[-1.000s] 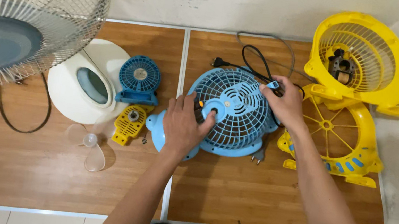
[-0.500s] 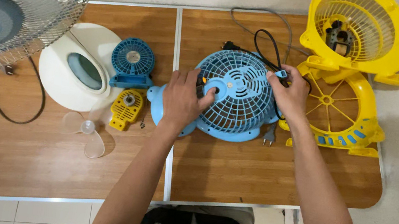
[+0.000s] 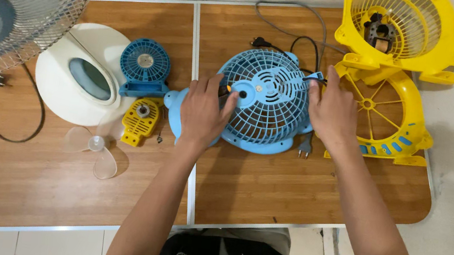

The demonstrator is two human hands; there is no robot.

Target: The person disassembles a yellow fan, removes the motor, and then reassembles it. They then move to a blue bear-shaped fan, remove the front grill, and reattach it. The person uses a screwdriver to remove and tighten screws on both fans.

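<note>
Resting flat across the left edge of the light-blue fan [image 3: 269,101], the left hand [image 3: 202,112] lay with its fingers loosely spread and pressed on the grille, fingertips reaching toward the round hub near the centre; it pinched nothing. The right hand [image 3: 330,109] lay on the fan's opposite, right edge, fingers extended together along the rim beside a black cord [image 3: 304,41]; whether it gripped the cord cannot be told. The fan sat face-up between the two hands on the wooden table [image 3: 290,184], touching both palms.

Just left of the left hand lay a small yellow part [image 3: 141,120] and, above it, a small dark-blue fan [image 3: 143,67]. Farther left stood a white rounded housing [image 3: 82,80], with a clear propeller blade [image 3: 95,147] below it. Well beyond these, a large wire-guard fan [image 3: 13,3] overhung the table corner.

Just right of the right hand lay a yellow spoked grille [image 3: 385,117]; above it sat a yellow fan housing [image 3: 400,30] containing a dark motor. A grey plug [image 3: 305,148] lay below the right hand's heel.
</note>
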